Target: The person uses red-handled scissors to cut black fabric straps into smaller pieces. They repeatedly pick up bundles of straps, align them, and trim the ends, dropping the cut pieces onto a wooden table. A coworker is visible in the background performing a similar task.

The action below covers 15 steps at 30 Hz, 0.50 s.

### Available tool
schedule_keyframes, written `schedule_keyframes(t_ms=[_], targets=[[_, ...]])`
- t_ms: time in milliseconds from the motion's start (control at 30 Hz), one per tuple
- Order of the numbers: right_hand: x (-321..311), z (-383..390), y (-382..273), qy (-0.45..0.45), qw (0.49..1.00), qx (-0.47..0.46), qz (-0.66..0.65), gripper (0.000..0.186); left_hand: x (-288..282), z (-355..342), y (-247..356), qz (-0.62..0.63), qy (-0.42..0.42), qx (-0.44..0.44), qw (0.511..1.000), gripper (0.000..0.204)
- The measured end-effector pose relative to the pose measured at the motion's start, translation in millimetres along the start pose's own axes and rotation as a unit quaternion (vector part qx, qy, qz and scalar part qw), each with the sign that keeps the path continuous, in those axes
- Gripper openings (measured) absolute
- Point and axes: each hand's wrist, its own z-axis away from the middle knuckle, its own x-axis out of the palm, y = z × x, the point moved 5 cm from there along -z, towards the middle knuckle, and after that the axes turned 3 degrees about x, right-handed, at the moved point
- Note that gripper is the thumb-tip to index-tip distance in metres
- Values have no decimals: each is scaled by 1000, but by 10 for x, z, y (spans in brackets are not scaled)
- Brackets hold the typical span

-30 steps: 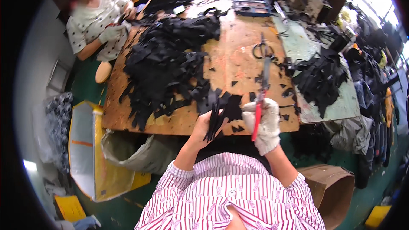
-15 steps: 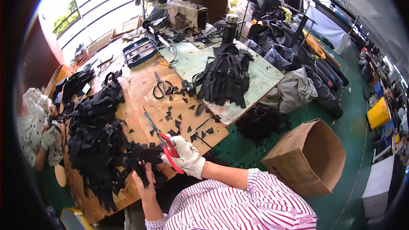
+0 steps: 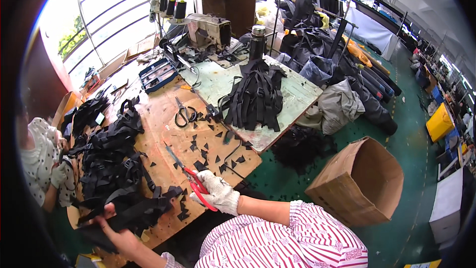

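Observation:
My left hand (image 3: 116, 231), bare, is at the lower left with black fabric strips (image 3: 131, 206) between its fingers, over the table's near edge. My right hand (image 3: 213, 193), in a whitish knit glove, grips red-handled scissors (image 3: 197, 183), their long blades pointing up and left over the worn wooden tabletop (image 3: 151, 146). Left of the blades lies a large tangled heap of black straps (image 3: 106, 151). Small black offcuts are scattered to the right, below black-handled scissors (image 3: 184, 115) lying on the wood.
A co-worker in a dotted top (image 3: 37, 161) stands at the left. Black straps (image 3: 254, 99) and a flask (image 3: 257, 42) stand on the pale board, near a blue tray (image 3: 157, 74) and a machine (image 3: 208, 30). An open carton (image 3: 354, 183) is at right, rolls (image 3: 372, 89) behind it.
The view has swung right. My left hand has moved down and left with the strips, apart from my right hand, which still grips the red scissors.

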Motion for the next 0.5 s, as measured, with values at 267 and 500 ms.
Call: schedule_keyframes(t_ms=[267, 500], targets=[[-48, 184, -239, -60, 980, -53, 180, 48, -65, 671, -1049, -60, -5, -335, 940, 39], [154, 245, 174, -145, 985, 40, 87, 67, 117, 724, -873, -22, -131, -198, 971, 23]])
